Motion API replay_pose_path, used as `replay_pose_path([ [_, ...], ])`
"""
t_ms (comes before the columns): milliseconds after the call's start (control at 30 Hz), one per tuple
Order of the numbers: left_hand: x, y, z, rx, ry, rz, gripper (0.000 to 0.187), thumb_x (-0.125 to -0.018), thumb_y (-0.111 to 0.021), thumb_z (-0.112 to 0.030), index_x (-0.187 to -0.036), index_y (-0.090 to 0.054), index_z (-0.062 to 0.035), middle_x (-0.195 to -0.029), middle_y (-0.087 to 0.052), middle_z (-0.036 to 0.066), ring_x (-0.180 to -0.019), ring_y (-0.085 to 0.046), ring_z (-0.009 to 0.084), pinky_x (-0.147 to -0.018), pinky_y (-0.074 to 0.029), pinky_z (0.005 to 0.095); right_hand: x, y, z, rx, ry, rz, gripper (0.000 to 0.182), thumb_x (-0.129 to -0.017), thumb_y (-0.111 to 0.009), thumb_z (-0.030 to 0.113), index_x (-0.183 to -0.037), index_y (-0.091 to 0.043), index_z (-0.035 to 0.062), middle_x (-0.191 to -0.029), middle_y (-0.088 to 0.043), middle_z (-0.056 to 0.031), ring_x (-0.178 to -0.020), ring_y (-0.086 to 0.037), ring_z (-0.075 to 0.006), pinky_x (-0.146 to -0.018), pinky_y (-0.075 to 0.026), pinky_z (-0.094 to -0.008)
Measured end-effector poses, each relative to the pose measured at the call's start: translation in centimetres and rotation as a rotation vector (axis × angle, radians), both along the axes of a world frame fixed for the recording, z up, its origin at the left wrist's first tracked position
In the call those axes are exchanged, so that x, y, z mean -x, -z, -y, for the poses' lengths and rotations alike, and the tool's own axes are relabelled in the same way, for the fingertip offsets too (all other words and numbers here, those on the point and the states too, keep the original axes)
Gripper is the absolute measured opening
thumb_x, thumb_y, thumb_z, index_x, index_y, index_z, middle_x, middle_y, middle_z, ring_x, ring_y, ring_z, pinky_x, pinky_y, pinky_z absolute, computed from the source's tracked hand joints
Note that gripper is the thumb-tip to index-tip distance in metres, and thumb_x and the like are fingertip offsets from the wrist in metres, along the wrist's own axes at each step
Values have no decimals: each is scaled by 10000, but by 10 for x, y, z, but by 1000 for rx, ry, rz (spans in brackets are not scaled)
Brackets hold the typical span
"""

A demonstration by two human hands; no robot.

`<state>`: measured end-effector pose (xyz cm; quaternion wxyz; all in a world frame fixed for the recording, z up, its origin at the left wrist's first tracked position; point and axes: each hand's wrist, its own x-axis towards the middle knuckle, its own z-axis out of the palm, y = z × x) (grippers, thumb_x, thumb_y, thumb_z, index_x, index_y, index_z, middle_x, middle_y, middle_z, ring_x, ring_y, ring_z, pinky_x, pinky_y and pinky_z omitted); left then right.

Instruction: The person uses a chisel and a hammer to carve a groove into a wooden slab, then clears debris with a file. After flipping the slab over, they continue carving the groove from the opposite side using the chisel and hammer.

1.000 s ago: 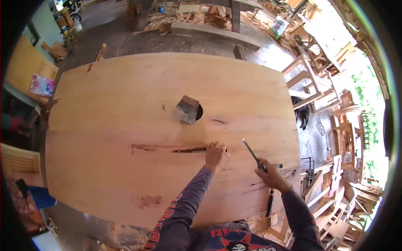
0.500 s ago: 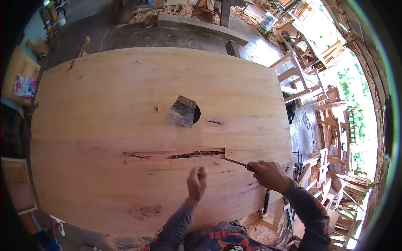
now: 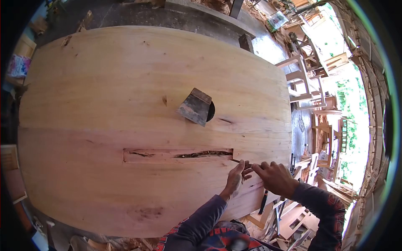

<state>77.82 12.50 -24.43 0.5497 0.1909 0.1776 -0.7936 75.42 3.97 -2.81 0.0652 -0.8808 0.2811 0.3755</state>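
My right hand is wrapped round the handle of a slim metal tool, whose thin shaft points left to the right end of a long shallow recess in the wooden slab. Beside the shaft is my left hand, its thumb near the metal and its fingers partly spread; whether it touches the shaft is hard to tell. Dark, rough cracks run along the recess. Above it on the slab rests a metal scraper blade next to a round dark thing.
A black-handled tool lies at the slab's lower right edge. Wooden chair frames stand to the right, with more timber parts below them. A concrete beam crosses the floor beyond the slab.
My left hand has moved right, from below the recess to beside the tool's shaft. My right hand still holds the tool near the recess's right end. The view has shifted slightly.
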Motion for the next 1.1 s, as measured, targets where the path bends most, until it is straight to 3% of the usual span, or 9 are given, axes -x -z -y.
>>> replay_pose_path([
  [467,4,7,20,-160,-50,-134,368,-1066,-532,-388,-1103,-646,-40,-944,-700,70,-835,-673,186,-787,-528,352,-30,10,51,-253,-56,-55,400,-786,-677,69,-1165,-554,29,-927,-658,-175,-809,-701,-363,-680,-580,-472],
  [500,3,4,19,-170,-52,-136,363,-1068,-527,-376,-1108,-645,-35,-937,-696,71,-829,-673,187,-781,-533,351,-36,11,56,-294,-80,-14,384,-825,-662,80,-1184,-567,-16,-903,-653,-205,-777,-702,-368,-625,-595,-448],
  [633,-2,-7,13,-286,22,-76,319,-1073,-527,-306,-1067,-633,-4,-923,-673,67,-820,-650,173,-738,-532,312,-26,13,3,-102,-244,-86,402,-903,-610,98,-1227,-576,-138,-889,-631,-297,-709,-691,-375,-461,-580,-384],
  [733,-4,3,-5,-193,168,79,332,-1078,-521,-299,-1100,-631,13,-905,-671,62,-795,-647,157,-723,-523,297,12,33,-62,138,-276,-57,427,-889,-594,99,-1259,-600,-115,-997,-634,-344,-656,-651,-292,-420,-515,-333],
  [833,0,31,-22,-54,216,76,348,-1078,-532,-310,-1105,-646,18,-869,-664,50,-769,-639,130,-714,-514,262,31,63,-110,280,-73,39,499,-855,-606,104,-1315,-591,-89,-1087,-626,-321,-634,-604,-248,-477,-504,-319],
  [867,0,39,-28,-19,221,58,345,-1076,-539,-308,-1105,-648,18,-865,-663,48,-768,-638,130,-713,-516,260,22,67,-124,294,92,4,531,-827,-610,92,-1332,-584,-70,-1135,-614,-316,-729,-646,-313,-593,-550,-360],
  [933,-2,43,-37,-9,149,-13,340,-1072,-551,-296,-1131,-639,27,-870,-657,50,-778,-638,140,-717,-521,264,17,84,-145,377,295,119,551,-821,-616,48,-1362,-568,-46,-1197,-617,-292,-808,-668,-334,-633,-566,-395],
  [1033,-7,41,-39,21,90,-42,351,-1074,-547,-285,-1171,-626,43,-871,-648,56,-782,-630,149,-720,-522,271,11,93,-142,372,567,484,524,-879,-607,27,-1396,-546,-39,-1271,-612,-271,-874,-691,-318,-664,-575,-413],
  [1100,-5,38,-37,16,94,28,355,-1074,-548,-279,-1181,-626,51,-870,-648,49,-776,-625,141,-717,-515,264,25,95,-139,309,808,657,515,-926,-610,51,-1425,-519,-37,-1206,-645,-239,-831,-696,-268,-655,-573,-381],
])
